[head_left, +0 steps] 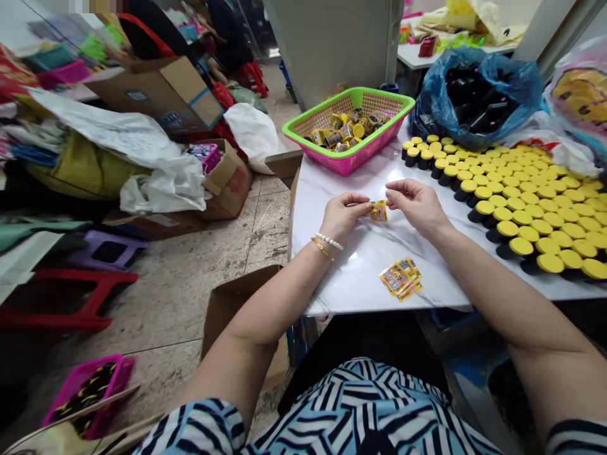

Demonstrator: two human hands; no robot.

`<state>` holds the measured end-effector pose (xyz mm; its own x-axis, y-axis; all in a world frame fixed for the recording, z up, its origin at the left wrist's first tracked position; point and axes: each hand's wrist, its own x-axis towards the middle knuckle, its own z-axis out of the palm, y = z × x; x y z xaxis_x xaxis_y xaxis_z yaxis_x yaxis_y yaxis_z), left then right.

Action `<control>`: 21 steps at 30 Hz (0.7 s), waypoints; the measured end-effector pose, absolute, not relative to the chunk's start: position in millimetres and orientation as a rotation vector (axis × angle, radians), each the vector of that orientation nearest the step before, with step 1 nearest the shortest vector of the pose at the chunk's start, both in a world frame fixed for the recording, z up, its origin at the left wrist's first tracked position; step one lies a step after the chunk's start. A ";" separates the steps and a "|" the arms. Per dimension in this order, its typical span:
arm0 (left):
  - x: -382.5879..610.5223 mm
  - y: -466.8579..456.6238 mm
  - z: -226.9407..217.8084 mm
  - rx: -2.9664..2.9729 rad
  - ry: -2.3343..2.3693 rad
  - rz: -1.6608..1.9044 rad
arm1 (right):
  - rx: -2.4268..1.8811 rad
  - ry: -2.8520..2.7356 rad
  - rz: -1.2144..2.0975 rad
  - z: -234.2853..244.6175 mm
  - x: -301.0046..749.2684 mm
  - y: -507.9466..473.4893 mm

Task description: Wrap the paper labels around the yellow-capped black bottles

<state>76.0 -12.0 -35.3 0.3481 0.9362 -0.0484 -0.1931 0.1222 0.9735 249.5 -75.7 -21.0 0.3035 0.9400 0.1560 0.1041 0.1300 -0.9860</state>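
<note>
My left hand [348, 213] pinches a small yellow printed label [379, 211] above the white marble-patterned table [351, 272]. At the label's right edge, the thumb and fingers of my right hand [418, 205] are pinched together. Whether they grip the label or a scrap from it is too small to tell. Nearer the table's front edge lies a loose stack of similar yellow labels [401, 279]. To the right, closely packed rows of black containers with yellow lids [521, 208] stand upright.
A green-rimmed pink basket [348, 165] holding yellow wrapped containers stands at the back left of the table. Behind the rows sits a blue plastic bag [434, 88] of black pieces. An open cardboard box [237, 297] is on the floor by the table's left edge.
</note>
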 end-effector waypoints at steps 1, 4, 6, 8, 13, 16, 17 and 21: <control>75.2 -10.8 -35.0 1.143 0.843 1.006 | -1.312 -1.103 0.890 -19.9 249.2 -76.9; 73.5 -8.8 -33.4 1.178 0.868 1.041 | -1.380 -1.169 1.038 -22.8 246.3 -78.3; 72.9 -9.0 -32.1 1.175 0.891 1.088 | -1.380 -1.174 0.997 -27.4 244.2 -77.3; 72.3 -10.9 -30.1 1.166 0.897 1.139 | -1.366 -1.137 0.911 -30.9 242.3 -75.6; 70.3 -23.8 -20.7 1.185 0.837 1.084 | -1.357 -1.072 0.884 -34.2 237.1 -72.8; 68.7 -31.3 -13.2 1.168 0.831 1.100 | -1.347 -1.088 0.850 -35.4 234.2 -73.2; 68.1 -32.8 -11.1 1.158 0.829 1.106 | -1.347 -1.109 0.830 -35.6 233.4 -73.6; 64.7 -34.2 -6.9 1.162 0.817 1.104 | -1.352 -1.201 0.759 -35.4 231.3 -76.3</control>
